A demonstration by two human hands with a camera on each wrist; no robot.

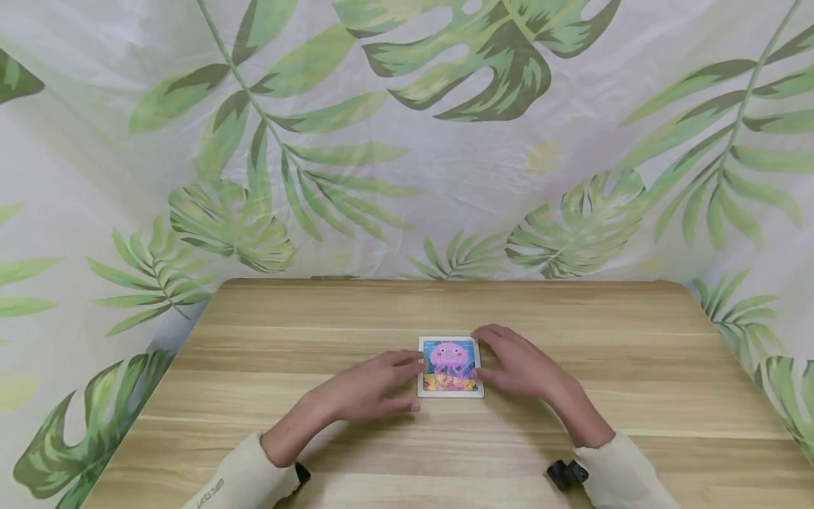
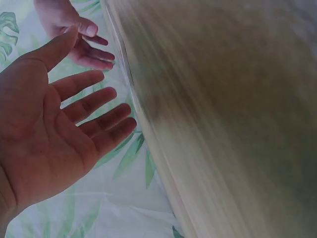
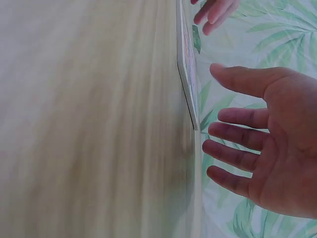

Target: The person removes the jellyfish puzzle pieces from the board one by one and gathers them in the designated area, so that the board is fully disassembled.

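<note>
A small square picture board [image 1: 451, 360] with a white border and a pink jellyfish on it lies flat on the wooden table [image 1: 305, 318]. My left hand [image 1: 375, 385] is on its left side, fingertips right at the border in the head view. On the other side my right hand [image 1: 524, 364] has its fingers by the upper right corner and its thumb overlapping the right border. In the right wrist view the board [image 3: 187, 69] appears edge-on as a thin slab, with the right hand's fingers [image 3: 235, 136] spread beside it. The left palm [image 2: 34, 124] shows bare in the left wrist view.
Behind and beside the table hangs a pale cloth [image 1: 445, 184] printed with green leaves. The table's far edge [image 1: 458, 281] runs along it. Both forearms wear light sleeves [image 1: 244, 474], and a small black device [image 1: 566, 474] sits at the right wrist.
</note>
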